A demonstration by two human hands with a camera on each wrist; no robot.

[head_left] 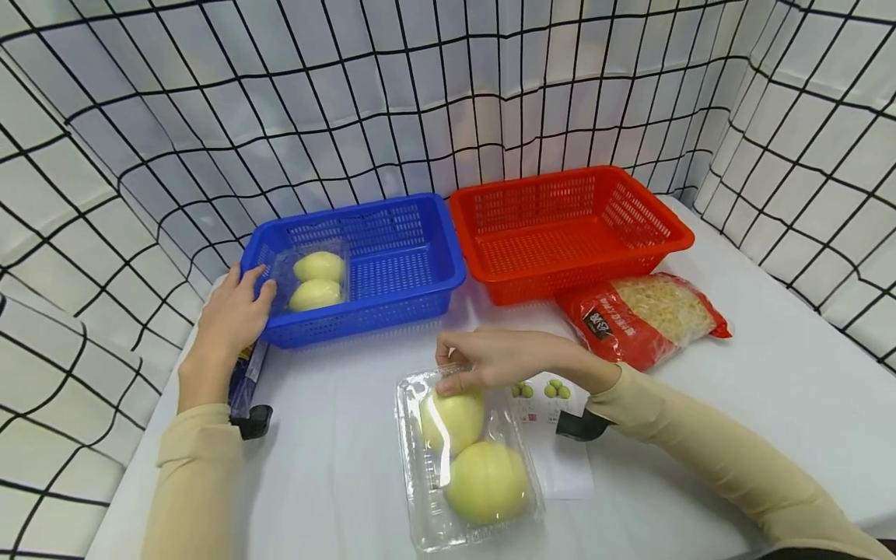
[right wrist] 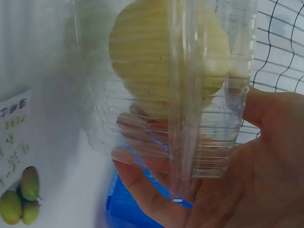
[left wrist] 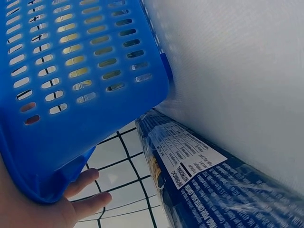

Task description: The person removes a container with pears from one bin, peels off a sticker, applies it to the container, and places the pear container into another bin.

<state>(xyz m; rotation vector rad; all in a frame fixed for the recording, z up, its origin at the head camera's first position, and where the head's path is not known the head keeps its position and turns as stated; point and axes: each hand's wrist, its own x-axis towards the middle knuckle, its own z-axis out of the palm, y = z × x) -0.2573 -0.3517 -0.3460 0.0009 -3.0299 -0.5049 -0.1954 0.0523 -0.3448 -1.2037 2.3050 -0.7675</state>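
Mesh hems white table — right grip pinches box, spread left grip touches blue basket.

Glossy clear plastic container, smooth-skinned fruit, smooth blue plastic basket, glossy red plastic basket, matt paper sheet

Left basket beside right basket — before them, clamshell left of bag.
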